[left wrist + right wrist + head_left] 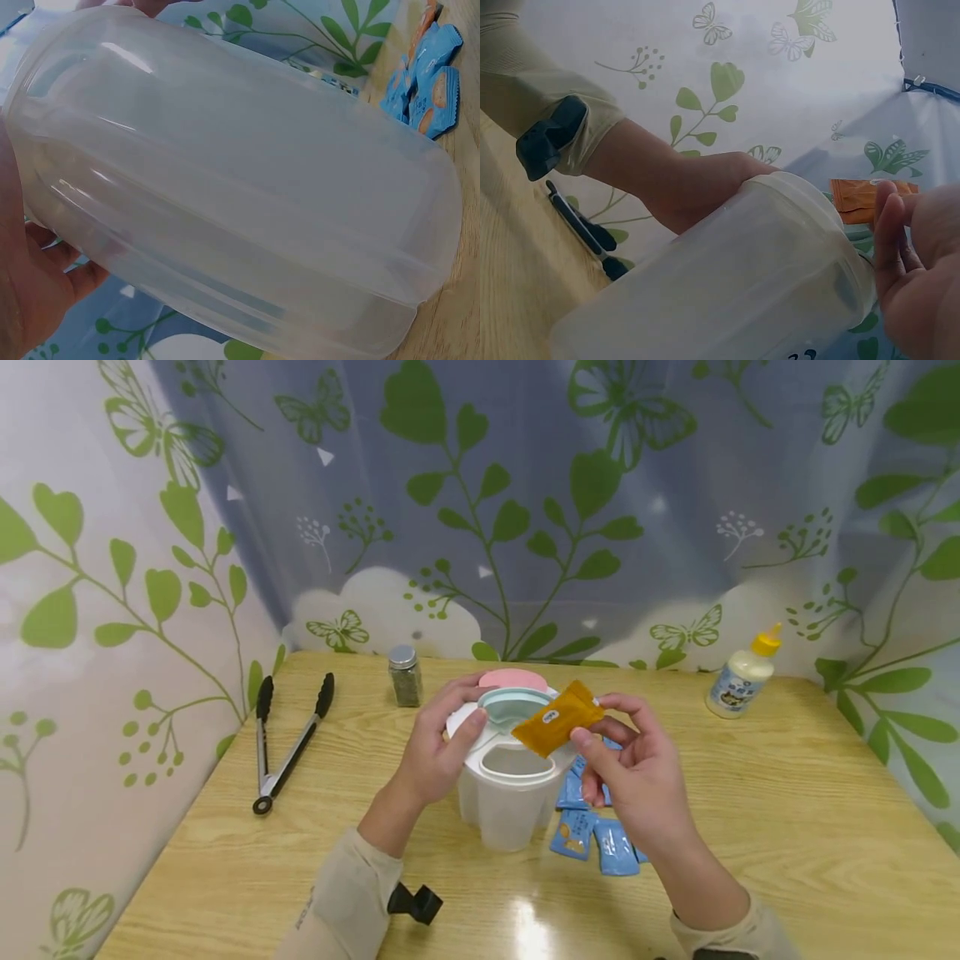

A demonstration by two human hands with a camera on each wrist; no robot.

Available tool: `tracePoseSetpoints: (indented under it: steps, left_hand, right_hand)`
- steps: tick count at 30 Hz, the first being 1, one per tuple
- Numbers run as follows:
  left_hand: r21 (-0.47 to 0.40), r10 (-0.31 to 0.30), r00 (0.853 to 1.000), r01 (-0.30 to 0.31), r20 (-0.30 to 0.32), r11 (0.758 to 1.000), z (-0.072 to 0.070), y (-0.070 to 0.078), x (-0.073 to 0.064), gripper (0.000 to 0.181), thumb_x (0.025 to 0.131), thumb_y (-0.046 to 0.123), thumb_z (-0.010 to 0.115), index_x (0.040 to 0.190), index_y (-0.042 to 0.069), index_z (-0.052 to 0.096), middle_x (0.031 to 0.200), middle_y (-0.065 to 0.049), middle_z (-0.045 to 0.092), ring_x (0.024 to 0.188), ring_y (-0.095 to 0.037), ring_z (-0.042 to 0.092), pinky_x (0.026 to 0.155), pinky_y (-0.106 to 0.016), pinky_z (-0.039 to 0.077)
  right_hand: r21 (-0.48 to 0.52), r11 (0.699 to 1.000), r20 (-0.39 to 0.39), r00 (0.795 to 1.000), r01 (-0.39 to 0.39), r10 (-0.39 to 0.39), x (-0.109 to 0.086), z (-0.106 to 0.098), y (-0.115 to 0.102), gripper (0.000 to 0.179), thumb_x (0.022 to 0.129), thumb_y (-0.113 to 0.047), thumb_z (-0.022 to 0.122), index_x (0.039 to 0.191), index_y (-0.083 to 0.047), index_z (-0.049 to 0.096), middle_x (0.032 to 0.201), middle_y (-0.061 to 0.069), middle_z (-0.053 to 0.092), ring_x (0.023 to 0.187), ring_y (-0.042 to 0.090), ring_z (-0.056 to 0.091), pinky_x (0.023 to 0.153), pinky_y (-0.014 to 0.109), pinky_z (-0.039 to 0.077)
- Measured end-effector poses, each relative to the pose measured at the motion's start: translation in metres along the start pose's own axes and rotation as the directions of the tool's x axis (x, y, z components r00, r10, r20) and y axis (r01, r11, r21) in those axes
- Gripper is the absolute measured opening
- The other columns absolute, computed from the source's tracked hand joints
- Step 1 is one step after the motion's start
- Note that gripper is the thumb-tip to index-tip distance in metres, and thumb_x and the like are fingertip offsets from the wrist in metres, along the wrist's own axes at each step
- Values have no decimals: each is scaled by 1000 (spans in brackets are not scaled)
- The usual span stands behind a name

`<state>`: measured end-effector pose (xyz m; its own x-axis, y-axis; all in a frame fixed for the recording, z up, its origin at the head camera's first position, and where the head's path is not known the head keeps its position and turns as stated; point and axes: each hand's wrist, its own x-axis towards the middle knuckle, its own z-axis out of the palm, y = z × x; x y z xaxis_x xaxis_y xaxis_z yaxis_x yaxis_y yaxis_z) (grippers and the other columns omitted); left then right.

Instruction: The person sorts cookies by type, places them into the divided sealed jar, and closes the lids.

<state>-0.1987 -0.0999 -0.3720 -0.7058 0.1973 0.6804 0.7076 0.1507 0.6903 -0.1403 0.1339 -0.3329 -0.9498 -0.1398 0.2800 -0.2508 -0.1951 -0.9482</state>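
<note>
A translucent plastic storage container (510,814) stands on the table, its white lid carrying a pink flap (513,679) and a mint-green one (517,706). My left hand (438,752) grips the lid from the left, thumb on top and fingers round the side. The front opening (517,762) of the lid is uncovered. Between thumb and fingers, my right hand (637,768) pinches an orange snack packet (558,718), tilted above the lid's right side. In the right wrist view the packet (855,199) appears just past the container's rim.
Several blue snack packets (617,846) lie right of the container, partly behind the right hand. Black-tipped tongs (288,760) lie spread at the left. A spice jar (406,677) stands at the back, and a yellow-capped bottle (738,681) at the back right.
</note>
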Motion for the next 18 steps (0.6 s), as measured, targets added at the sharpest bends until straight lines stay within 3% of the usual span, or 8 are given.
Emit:
tracePoseSetpoints:
  steps: [5, 9, 15, 18]
  left_hand:
    - [4, -7, 1000, 7, 9, 1000, 1, 1, 0, 28, 97, 12, 54, 117, -2, 67, 134, -19, 61, 134, -31, 52, 115, -48, 37]
    - [2, -29, 999, 29, 28, 1000, 1, 2, 1, 28, 98, 13, 54, 118, -2, 66, 136, -17, 60, 135, -30, 51, 116, -48, 37]
    - [-1, -49, 998, 49, 25, 999, -1, 3, 1, 27, 98, 11, 54, 119, -1, 66, 138, -17, 58, 135, -30, 51, 115, -49, 37]
    - [-6, -49, 999, 49, 22, 999, 0, 3, 0, 27, 97, 10, 54, 117, -2, 66, 138, -18, 58, 135, -31, 51, 115, -49, 37]
  right_hand:
    - [-85, 996, 61, 998, 0, 5, -2, 1, 2, 30, 96, 0, 63, 121, -13, 54, 92, -3, 70, 44, 15, 53, 45, 25, 48]
    - [-140, 988, 74, 996, 65, -55, -3, -1, 2, 28, 95, 2, 63, 121, -7, 56, 89, -3, 74, 43, 17, 54, 43, 29, 49]
    - [-144, 980, 129, 985, 134, -116, 0, -4, 3, 19, 96, 3, 61, 114, 6, 59, 95, -2, 78, 44, 17, 57, 43, 29, 50]
    - [-126, 982, 168, 979, 141, -119, 1, -6, 3, 16, 96, 3, 61, 111, 6, 60, 101, -2, 78, 46, 17, 58, 43, 28, 49]
